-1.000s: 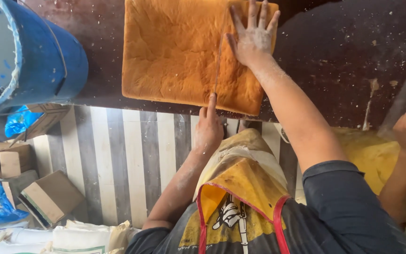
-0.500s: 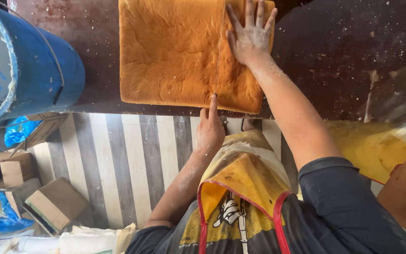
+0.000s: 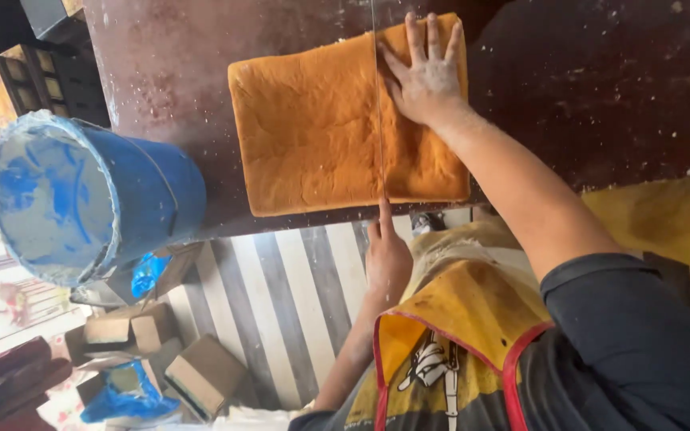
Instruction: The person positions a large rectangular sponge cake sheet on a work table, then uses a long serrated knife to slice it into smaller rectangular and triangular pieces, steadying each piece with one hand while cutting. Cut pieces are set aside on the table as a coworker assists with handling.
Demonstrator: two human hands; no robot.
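— Where is the flat orange-brown square sponge slab (image 3: 313,128)?

— Upper centre, on the dark table (image 3: 600,80). The right hand (image 3: 425,76) presses it, fingers spread; a thin wire (image 3: 377,96) crosses it.

— The left hand (image 3: 387,259)?

— Closed at the slab's near edge, on the wire's end.

— Packages?

— Brown cardboard boxes (image 3: 201,371), lower left, below a blue barrel (image 3: 89,199).

We press our right hand (image 3: 427,76), fingers spread, flat on a large square orange-brown sponge slab (image 3: 313,128) near the dark table's (image 3: 600,88) front edge, while our left hand (image 3: 386,259) steadies a thin taut wire (image 3: 377,104) crossing it; a blue plastic bucket (image 3: 81,199) stands beside.
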